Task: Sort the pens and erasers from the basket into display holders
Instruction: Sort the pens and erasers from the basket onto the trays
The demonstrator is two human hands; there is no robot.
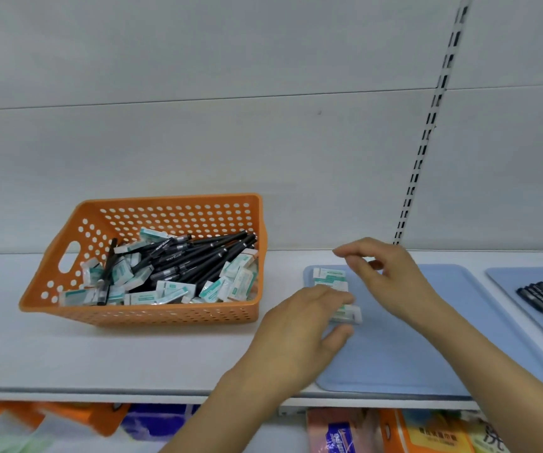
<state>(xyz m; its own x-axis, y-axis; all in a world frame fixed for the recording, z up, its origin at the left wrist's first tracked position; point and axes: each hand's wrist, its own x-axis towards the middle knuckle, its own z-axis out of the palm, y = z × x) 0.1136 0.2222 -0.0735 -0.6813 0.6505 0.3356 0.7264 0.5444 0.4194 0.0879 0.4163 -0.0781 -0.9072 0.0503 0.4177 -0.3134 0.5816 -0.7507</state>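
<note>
Erasers [330, 278] on blue tray [394, 354]: left hand [299, 325] pinching one, right hand [384, 273] loosely curled, grip unclear; best butted flush under the column.

A white shelf [132, 354] is seen running across the view, backed by a pale panelled wall [198, 93]. A slotted metal upright [433, 125] is fixed to that wall at the far right. Below the shelf's near edge, coloured packaged goods [427, 433] and orange items [93, 416] are partly visible, blurred.
</note>
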